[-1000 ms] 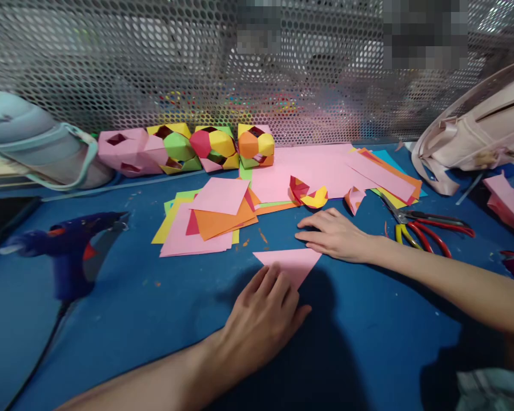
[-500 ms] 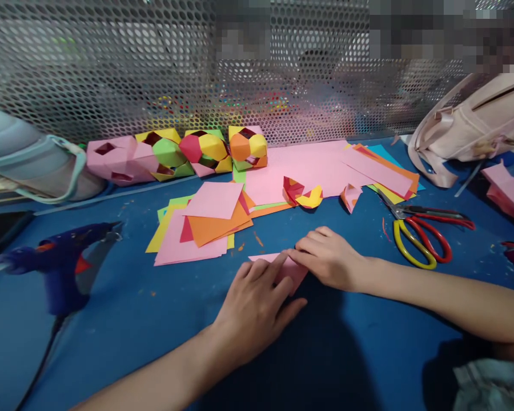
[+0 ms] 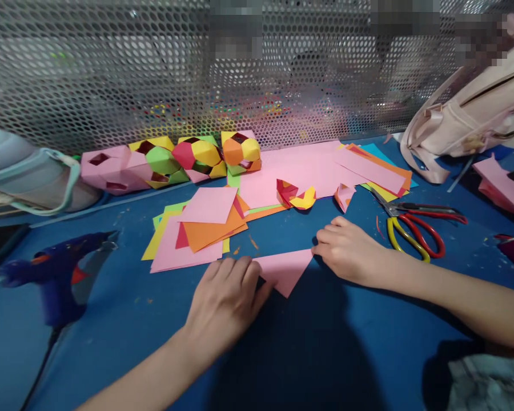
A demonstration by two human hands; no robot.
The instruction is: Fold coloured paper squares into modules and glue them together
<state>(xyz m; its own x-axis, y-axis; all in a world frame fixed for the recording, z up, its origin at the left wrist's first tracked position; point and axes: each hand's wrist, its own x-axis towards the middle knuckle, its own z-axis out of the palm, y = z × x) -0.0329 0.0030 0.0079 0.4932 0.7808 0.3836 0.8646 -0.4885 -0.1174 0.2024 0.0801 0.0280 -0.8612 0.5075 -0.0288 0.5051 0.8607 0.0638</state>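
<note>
A sheet of pink paper (image 3: 286, 269), folded into a triangle with one tip toward me, lies on the blue table (image 3: 145, 337). My left hand (image 3: 226, 288) has its fingers curled over the paper's left end, and its thumb rests on the sheet. At the right corner, my right hand (image 3: 346, 251) is closed, pinching the paper with its fingertips. Just beyond are a red and yellow folded paper piece (image 3: 306, 198) and a small pink folded one (image 3: 345, 197). A stack of coloured paper squares (image 3: 209, 205) sits beyond my left hand.
A blue glue gun (image 3: 57, 279) stands at the left, near a pale bottle (image 3: 34, 177). Linked paper shapes (image 3: 158, 162) line the perforated metal panel (image 3: 282, 68). Large pink sheets (image 3: 300, 168), scissors (image 3: 411, 231) and a pale backpack (image 3: 475, 108) are to the right.
My hands have moved apart along the paper's far edge, the left to the left end and the right to the right corner. More of the pink triangle shows between them.
</note>
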